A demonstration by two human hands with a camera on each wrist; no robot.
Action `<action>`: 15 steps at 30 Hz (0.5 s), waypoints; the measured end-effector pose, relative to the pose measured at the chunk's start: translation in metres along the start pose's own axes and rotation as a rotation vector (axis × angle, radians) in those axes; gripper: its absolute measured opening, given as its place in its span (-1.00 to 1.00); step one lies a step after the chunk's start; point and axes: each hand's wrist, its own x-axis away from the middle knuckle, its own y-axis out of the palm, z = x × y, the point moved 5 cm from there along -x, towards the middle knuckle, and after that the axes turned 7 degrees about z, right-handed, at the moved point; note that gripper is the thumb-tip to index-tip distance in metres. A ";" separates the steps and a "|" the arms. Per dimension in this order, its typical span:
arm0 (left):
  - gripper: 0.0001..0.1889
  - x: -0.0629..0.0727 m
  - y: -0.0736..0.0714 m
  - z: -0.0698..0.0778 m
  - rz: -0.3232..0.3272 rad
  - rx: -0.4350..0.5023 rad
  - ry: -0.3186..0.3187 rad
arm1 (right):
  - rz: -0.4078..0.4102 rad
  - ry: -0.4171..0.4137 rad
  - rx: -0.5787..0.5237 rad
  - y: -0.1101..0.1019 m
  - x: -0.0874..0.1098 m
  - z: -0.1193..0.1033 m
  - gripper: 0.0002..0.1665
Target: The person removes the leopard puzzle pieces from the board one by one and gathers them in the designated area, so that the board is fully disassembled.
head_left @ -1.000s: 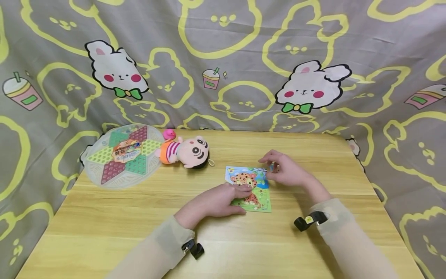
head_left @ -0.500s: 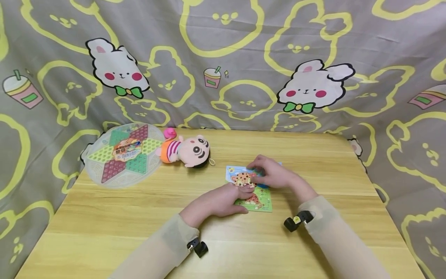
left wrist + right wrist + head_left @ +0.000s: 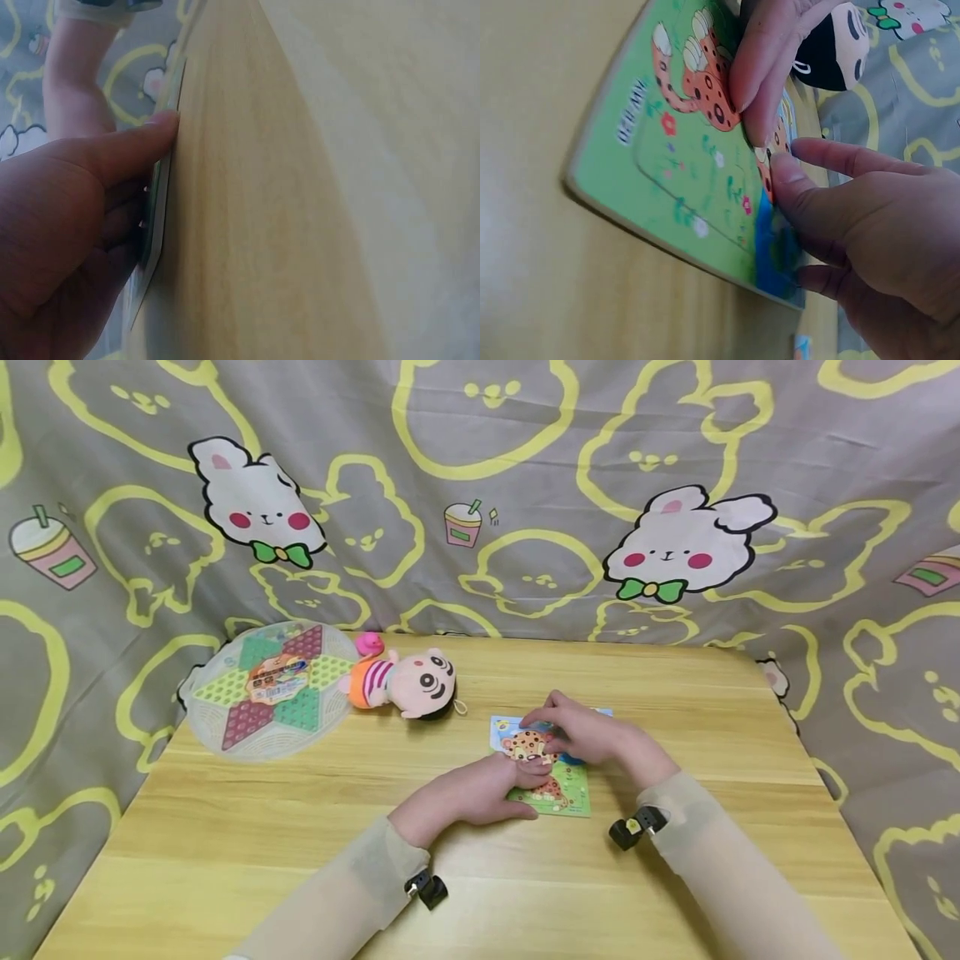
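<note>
A leopard picture puzzle board (image 3: 572,795) lies flat on the table, blue at its far end and green at its near end. Across its left side rests my left hand (image 3: 483,789), fingers extended over the leopard. In the left wrist view its thumb (image 3: 142,146) touches the board's edge. My right hand (image 3: 592,732) reaches over the blue end from the right. Thumb (image 3: 799,184) and fingers are spread, with the thumb tip pressing on the leopard's head close to the left fingers (image 3: 761,64).
A small blue piece (image 3: 604,712) lies beyond my right hand. Left of the board is a plush doll (image 3: 405,683), with a pink toy duck (image 3: 369,644) and a round Chinese checkers board (image 3: 273,689) past it. A patterned curtain (image 3: 525,468) hangs behind the wooden table (image 3: 247,835).
My right hand has moved left from the board's upper right corner onto its blue end, uncovering the small blue piece. My left hand has stayed on the board.
</note>
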 end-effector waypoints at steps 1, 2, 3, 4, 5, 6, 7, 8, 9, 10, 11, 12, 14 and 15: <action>-0.41 0.000 0.000 0.000 -0.003 0.000 -0.004 | -0.012 0.007 0.009 0.000 -0.002 0.000 -0.44; -0.41 0.000 0.000 0.001 -0.005 -0.002 -0.007 | -0.024 0.009 0.015 -0.001 -0.003 -0.001 -0.44; -0.41 -0.001 0.000 0.001 -0.007 -0.002 -0.011 | -0.035 0.015 0.020 -0.002 -0.004 -0.001 -0.44; -0.41 -0.001 -0.001 0.001 -0.009 -0.004 -0.016 | -0.046 0.020 0.023 -0.002 -0.006 -0.002 -0.44; -0.41 -0.001 -0.001 0.002 -0.011 -0.001 -0.022 | -0.055 0.020 0.024 -0.003 -0.007 -0.003 -0.44; -0.41 -0.001 -0.001 0.002 -0.011 -0.002 -0.025 | -0.064 0.019 0.023 -0.003 -0.008 -0.003 -0.45; -0.41 -0.002 -0.001 0.002 -0.012 -0.003 -0.028 | -0.069 0.016 0.020 -0.004 -0.009 -0.003 -0.44; -0.41 -0.002 0.000 0.002 -0.012 -0.005 -0.028 | -0.073 0.012 0.017 -0.004 -0.010 -0.004 -0.44; -0.41 -0.002 0.000 0.002 -0.013 -0.008 -0.029 | -0.077 0.012 0.013 -0.005 -0.010 -0.004 -0.44; -0.41 -0.002 0.000 0.002 -0.014 -0.011 -0.029 | -0.080 0.009 0.008 -0.005 -0.011 -0.004 -0.43; -0.41 -0.002 0.000 0.002 -0.015 -0.013 -0.031 | -0.081 0.005 0.003 -0.006 -0.012 -0.005 -0.43; -0.41 -0.002 0.000 0.002 -0.017 -0.018 -0.031 | -0.084 0.004 -0.003 -0.006 -0.012 -0.005 -0.43; -0.41 -0.002 0.000 0.002 -0.020 -0.026 -0.033 | -0.088 0.000 -0.012 -0.005 -0.014 -0.005 -0.43; -0.41 -0.002 0.000 0.001 -0.020 -0.030 -0.034 | -0.090 0.001 -0.015 -0.005 -0.015 -0.005 -0.43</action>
